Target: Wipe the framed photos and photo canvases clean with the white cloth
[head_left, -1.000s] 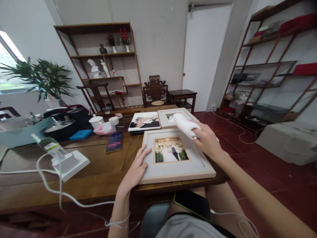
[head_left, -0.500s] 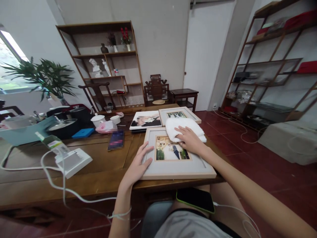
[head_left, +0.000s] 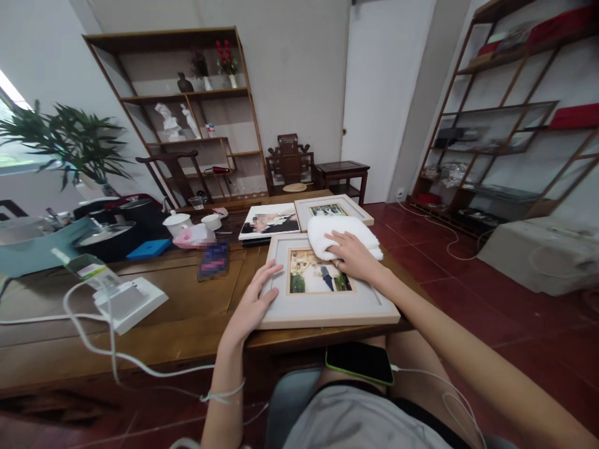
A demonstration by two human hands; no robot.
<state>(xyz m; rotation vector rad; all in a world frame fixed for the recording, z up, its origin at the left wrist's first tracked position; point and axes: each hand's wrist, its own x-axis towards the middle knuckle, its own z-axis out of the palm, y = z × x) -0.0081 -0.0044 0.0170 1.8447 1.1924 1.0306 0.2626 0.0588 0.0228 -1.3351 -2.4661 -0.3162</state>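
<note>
Sitting at the near edge of the long brown wooden table (head_left: 191, 321), I have a pale wood picture frame (head_left: 322, 304) lying flat before me at the table's right end, its inset photo facing up. Just beyond it on the far side lies a second picture frame (head_left: 327, 210), also face up, and to that one's left a white-edged photo print (head_left: 271, 221). A white terry towel (head_left: 349, 226) covers the far right part of my near frame's face and overlaps the far frame from where I look; whether it touches that one I cannot tell. My right hand (head_left: 354, 257) presses on the towel, fingers spread out over it rather than closed. My left hand (head_left: 256, 299) rests open on the near frame's left edge, fingers pointing away from me. Across my lap sits a green-edged smartphone (head_left: 359, 363), and round my left wrist hangs a pale bracelet (head_left: 223, 394).
</note>
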